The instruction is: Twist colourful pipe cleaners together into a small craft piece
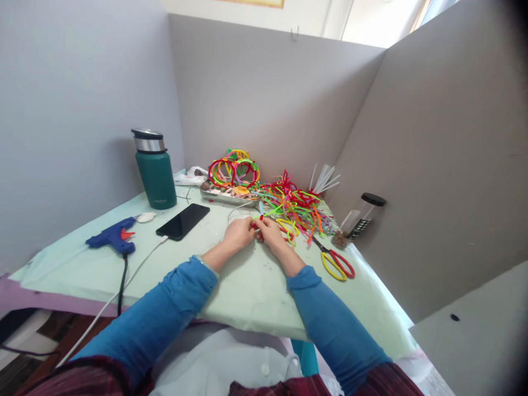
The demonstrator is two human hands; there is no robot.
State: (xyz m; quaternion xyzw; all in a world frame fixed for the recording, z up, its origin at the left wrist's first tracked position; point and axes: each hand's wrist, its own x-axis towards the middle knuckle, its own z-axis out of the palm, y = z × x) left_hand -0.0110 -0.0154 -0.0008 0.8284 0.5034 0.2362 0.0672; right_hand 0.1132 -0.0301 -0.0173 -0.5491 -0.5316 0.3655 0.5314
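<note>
Over the middle of the table, my left hand [239, 233] and my right hand [270, 234] meet at the fingertips. Both are closed in a pinch on a small piece of pipe cleaner [258, 220], red and green where it shows; my fingers hide most of it. Just beyond and to the right of my right hand spreads a heap of colourful pipe cleaners [295, 201]. A metal tray [247, 201] stands behind my hands, with several pipe-cleaner rings [234, 171] on it.
Scissors [336, 265] with red and yellow handles lie right. A clear jar [363, 217] and white sticks [324, 180] stand behind them. On the left are a blue glue gun [111, 236], a phone [183, 221] with a white cable and a green bottle [155, 179]. Grey partitions [272, 88] surround the table.
</note>
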